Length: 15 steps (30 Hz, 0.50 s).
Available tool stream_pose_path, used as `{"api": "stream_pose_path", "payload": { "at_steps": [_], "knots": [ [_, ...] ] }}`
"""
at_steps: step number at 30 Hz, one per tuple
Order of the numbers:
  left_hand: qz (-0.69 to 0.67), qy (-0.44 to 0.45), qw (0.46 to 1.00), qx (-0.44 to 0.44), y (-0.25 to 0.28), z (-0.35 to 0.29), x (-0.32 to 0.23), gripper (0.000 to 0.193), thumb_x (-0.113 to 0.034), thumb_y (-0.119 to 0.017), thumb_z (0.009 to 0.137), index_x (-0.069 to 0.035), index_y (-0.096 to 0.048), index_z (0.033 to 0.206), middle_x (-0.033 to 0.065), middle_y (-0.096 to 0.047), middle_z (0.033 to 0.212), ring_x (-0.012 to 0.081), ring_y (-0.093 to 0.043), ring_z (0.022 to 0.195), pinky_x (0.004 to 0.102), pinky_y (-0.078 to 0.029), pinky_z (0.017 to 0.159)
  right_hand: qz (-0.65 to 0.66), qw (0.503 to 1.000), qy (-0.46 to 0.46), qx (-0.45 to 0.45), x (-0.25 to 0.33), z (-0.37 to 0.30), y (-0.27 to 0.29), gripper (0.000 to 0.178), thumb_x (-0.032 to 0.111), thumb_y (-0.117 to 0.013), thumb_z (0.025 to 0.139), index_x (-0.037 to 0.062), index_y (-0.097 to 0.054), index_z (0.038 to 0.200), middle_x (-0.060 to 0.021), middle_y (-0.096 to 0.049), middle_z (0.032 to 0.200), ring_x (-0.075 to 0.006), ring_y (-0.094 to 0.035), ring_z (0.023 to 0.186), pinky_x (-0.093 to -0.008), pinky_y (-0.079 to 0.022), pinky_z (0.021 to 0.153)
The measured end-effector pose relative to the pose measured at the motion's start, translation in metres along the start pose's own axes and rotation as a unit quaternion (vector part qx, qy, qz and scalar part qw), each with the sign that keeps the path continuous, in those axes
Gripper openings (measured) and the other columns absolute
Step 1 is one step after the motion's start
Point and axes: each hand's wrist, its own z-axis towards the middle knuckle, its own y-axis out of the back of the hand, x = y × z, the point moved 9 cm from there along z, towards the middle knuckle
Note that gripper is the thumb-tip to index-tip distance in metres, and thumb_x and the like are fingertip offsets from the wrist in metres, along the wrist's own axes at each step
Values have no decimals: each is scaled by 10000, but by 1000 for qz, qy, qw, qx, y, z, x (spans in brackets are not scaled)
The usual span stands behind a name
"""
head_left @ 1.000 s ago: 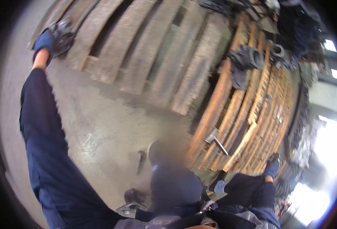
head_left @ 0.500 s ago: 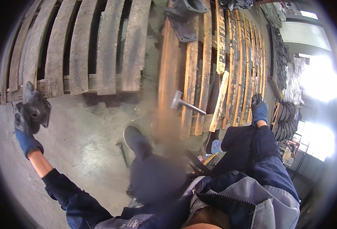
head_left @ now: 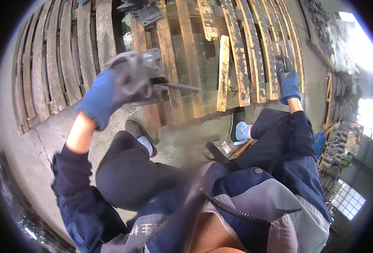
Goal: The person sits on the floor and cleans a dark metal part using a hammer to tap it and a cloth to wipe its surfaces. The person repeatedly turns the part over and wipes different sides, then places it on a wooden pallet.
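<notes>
My left hand, in a blue and dark glove, is raised over the near edge of the pallets. It grips a dark metal casting with a square bolt-holed flange; motion blurs it a little. Past the casting sticks out the handle of a hammer resting on the pallet slats; its head is hidden behind the casting. At the right, my right hand, gloved alike, hovers by the pallet's near edge beyond my knee. Its fingers are loosely curled, and nothing shows in them.
A yellowish wooden pallet lies ahead, with a loose board across its front. Another dark casting stands farther back. On the left is a grey pallet. Stacked dark parts line the right side.
My left hand has brought the casting from the far left in toward the middle, in front of the hammer. My view has shifted rightward. My right hand stays near the pallet edge.
</notes>
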Motion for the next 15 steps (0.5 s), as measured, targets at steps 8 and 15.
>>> {"api": "stream_pose_path", "payload": {
  "at_steps": [8,15],
  "knots": [
    [338,-41,926,163,-200,28,-117,289,-206,-586,880,10,-626,1068,212,-693,943,343,-663,945,441,-499,845,139,984,-56,92,-59,-46,14,362,339,-584,994,60,-664,1209,-97,-690,895,-181,-643,786,-329,-512,711],
    [285,117,951,6,-268,-19,-140,300,-158,-561,891,-26,-607,1157,204,-693,1012,346,-631,1055,439,-375,1059,499,812,-146,266,9,-92,-42,139,65,-568,971,75,-634,1093,-67,-665,967,-133,-633,623,-251,-522,488]
  ]
}}
